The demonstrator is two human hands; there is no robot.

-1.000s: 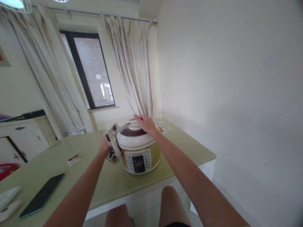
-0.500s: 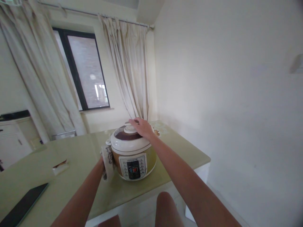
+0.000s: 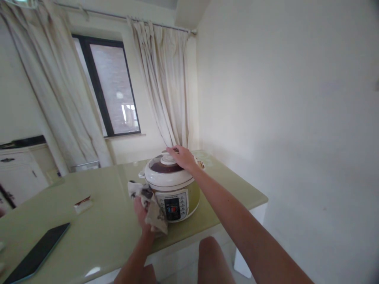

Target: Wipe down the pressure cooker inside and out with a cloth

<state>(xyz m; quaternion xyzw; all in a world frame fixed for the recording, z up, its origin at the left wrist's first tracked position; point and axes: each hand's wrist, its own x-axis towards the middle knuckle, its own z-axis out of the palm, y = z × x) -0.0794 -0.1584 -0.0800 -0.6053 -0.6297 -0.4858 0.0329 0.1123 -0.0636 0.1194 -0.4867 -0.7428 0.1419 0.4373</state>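
A round electric cooker (image 3: 180, 197) with a white lid, dark top and a front control panel stands on the pale green table (image 3: 103, 228). My right hand (image 3: 182, 157) lies flat on the lid beside its white knob. My left hand (image 3: 141, 210) grips a crumpled patterned cloth (image 3: 150, 205) and presses it against the cooker's lower front left, next to the panel. Part of the cooker's left side is hidden behind the cloth.
A dark phone (image 3: 37, 252) lies near the table's front left edge. A small white packet (image 3: 83, 204) sits left of the cooker. A white cabinet (image 3: 17, 177) stands at far left. Curtains and a window are behind the table; a wall runs along the right. My knee (image 3: 211, 260) shows below the table edge.
My left hand has moved the cloth from the cooker's left side round and down to its front. My right hand has stayed on the lid. The view has shifted slightly.
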